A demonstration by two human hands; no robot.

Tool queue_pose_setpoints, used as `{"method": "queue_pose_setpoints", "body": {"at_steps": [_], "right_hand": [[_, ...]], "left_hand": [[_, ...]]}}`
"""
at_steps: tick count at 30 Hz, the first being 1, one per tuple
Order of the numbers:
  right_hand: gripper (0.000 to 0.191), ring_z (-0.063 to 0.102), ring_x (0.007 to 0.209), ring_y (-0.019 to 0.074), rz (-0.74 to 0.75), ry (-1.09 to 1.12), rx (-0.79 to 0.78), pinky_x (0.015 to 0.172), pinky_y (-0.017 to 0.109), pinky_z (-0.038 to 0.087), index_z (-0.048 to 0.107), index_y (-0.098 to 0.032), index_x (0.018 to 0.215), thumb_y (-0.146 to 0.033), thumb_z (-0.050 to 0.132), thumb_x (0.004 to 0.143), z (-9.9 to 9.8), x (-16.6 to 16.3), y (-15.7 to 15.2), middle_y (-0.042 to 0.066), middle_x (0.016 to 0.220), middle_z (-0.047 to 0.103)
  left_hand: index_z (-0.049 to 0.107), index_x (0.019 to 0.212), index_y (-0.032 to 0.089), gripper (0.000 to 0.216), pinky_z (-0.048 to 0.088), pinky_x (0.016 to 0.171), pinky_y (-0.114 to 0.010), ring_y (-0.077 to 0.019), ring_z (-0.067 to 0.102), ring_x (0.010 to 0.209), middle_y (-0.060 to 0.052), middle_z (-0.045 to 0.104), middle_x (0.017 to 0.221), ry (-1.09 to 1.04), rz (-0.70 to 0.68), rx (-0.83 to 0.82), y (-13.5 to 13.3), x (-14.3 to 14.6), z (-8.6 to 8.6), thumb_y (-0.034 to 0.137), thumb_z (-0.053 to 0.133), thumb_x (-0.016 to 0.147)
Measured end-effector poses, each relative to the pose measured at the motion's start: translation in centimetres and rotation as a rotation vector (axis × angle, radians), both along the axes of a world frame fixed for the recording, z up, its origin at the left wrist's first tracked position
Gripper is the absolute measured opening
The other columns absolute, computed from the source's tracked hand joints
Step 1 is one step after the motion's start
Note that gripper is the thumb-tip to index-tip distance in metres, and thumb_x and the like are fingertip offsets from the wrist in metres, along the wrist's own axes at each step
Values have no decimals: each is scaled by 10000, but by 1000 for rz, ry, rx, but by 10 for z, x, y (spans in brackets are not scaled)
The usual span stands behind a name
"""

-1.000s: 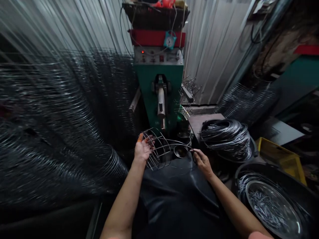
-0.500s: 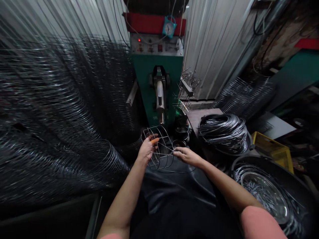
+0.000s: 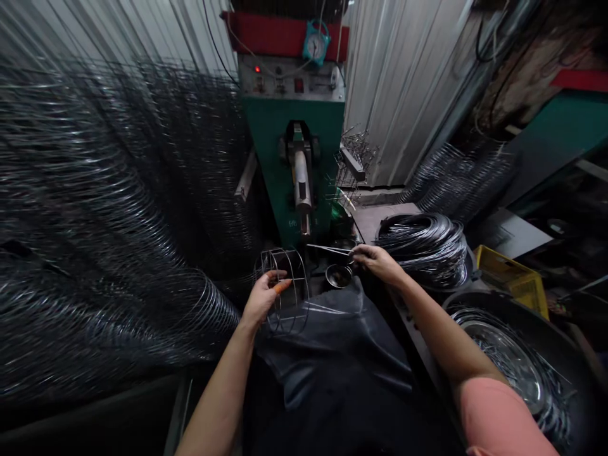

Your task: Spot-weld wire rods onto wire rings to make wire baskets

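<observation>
My left hand (image 3: 266, 294) is closed on a round wire cage (image 3: 300, 297), and an orange covering shows on one of its fingers. The cage hangs below the tip of the machine's metal electrode arm (image 3: 303, 183), tilted on its side. My right hand (image 3: 373, 259) pinches the end of thin metal wires (image 3: 327, 247), which point left toward the electrode tip. Just below those wires is a small round bowl (image 3: 339, 276) with something dark in it. A dark apron (image 3: 332, 342) covers my lap.
Tall stacks of wire frames (image 3: 95, 190) fill the left side. The green machine (image 3: 266, 145) stands ahead, a teal clock (image 3: 316, 44) hanging on it. At right are coiled wire rings (image 3: 422, 247), a yellow crate (image 3: 513, 278) and a metal bowl (image 3: 508, 354) among wire pieces.
My left hand has moved left and slightly down with the wire cage. My right hand has drawn away from the cage, up and right, and now holds thin wires apart from it.
</observation>
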State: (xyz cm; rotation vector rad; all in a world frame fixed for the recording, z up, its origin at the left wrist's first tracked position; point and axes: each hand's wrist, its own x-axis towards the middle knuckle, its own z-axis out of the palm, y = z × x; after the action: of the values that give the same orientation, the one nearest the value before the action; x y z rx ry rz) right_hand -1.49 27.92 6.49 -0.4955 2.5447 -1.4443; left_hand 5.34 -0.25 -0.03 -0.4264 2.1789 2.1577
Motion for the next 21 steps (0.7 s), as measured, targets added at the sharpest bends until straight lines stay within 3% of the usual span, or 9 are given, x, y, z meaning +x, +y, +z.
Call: {"method": "queue_pose_setpoints", "body": {"at_steps": [3, 8, 15, 21], "right_hand": [[286, 515, 713, 128, -34, 52, -76, 715, 249, 385, 626, -157, 860, -403, 552, 735, -3, -15, 1, 4, 758, 592], [260, 527, 762, 146, -4, 53, -108, 767, 271, 378, 632, -166, 817, -399, 575, 717, -17, -29, -7, 5, 763, 599], [244, 530, 785, 147, -104, 68, -217, 783, 276, 388, 624, -171, 825, -376, 589, 698, -50, -51, -7, 6, 793, 599], [254, 547, 775, 150, 61, -70, -137, 775, 273, 401, 624, -170, 793, -411, 592, 721, -64, -58, -7, 3, 761, 602]], "left_hand": [[620, 868, 126, 426, 363, 559, -228, -132, 496, 649, -33, 580, 716, -23, -4, -55, 1, 6, -9, 442, 691, 591], [639, 755, 128, 369, 367, 609, -244, -135, 496, 639, -31, 592, 681, 46, 29, -108, 0, -3, -10, 410, 732, 536], [609, 750, 134, 410, 296, 497, -206, -87, 401, 551, 14, 513, 625, 70, 202, 62, 2, -43, -15, 434, 735, 500], [598, 760, 154, 387, 305, 492, -188, -87, 431, 588, 13, 536, 681, 48, 200, 126, 8, -71, -17, 410, 734, 503]]}}
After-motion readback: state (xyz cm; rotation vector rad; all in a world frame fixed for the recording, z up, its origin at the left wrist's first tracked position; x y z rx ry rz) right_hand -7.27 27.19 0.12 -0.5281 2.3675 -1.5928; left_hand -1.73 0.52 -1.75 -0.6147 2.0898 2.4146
